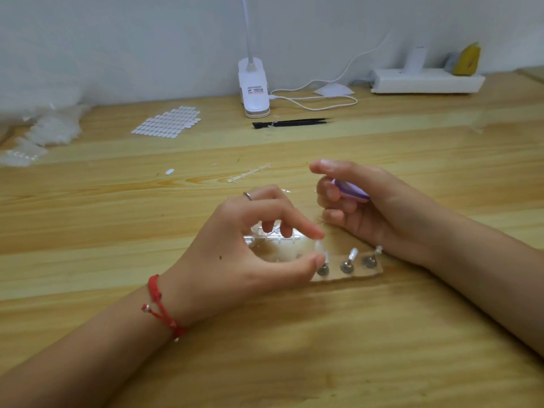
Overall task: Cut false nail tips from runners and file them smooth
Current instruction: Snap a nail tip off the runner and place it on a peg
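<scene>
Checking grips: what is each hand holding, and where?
Left hand pinches a clear nail tip between thumb and forefinger. Right hand curls round one end of the purple file.

We see a pale wooden table point(294, 363). At twelve o'clock stands a white clip lamp base point(253, 92), its white cable point(323, 103) looping toward one o'clock, and black tweezers point(291, 123) lie just in front of it. At eleven o'clock lies a sheet of nail tips point(167, 122); at ten, clear bags point(53, 128). A white power strip point(426, 81) sits at two. Near the centre we find an empty runner point(248, 173), one loose nail tip point(170, 171) and a cardboard strip point(357, 274) bearing small metal holders point(346, 265).
</scene>
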A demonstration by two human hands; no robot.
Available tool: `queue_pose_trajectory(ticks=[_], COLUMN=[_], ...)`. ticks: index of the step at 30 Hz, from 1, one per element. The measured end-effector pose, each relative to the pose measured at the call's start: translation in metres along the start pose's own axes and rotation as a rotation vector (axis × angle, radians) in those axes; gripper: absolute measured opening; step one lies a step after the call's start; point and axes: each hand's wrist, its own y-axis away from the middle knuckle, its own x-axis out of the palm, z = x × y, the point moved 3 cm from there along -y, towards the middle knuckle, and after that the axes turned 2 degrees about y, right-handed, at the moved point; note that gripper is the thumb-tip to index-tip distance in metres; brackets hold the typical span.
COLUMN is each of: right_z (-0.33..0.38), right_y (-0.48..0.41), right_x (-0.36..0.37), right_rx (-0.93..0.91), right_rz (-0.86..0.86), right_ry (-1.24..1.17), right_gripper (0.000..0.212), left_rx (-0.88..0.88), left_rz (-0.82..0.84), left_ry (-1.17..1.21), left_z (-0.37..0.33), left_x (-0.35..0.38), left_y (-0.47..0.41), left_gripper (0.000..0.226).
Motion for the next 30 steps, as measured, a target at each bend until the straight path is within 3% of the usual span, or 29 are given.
queue_pose_trajectory(ticks=[30], right_z=[0.0004], right_y=[0.0008], right_x=[0.0017], right_rx=[0.004], right_rz=[-0.001], right_ry=[0.038], right_gripper=[0.015], left_rx=[-0.091], left_rz=[0.108], left_ry=[0.033], left_z=[0.006], left_x=[0.0046], left_y=[-0.0014], left_gripper=[0.019])
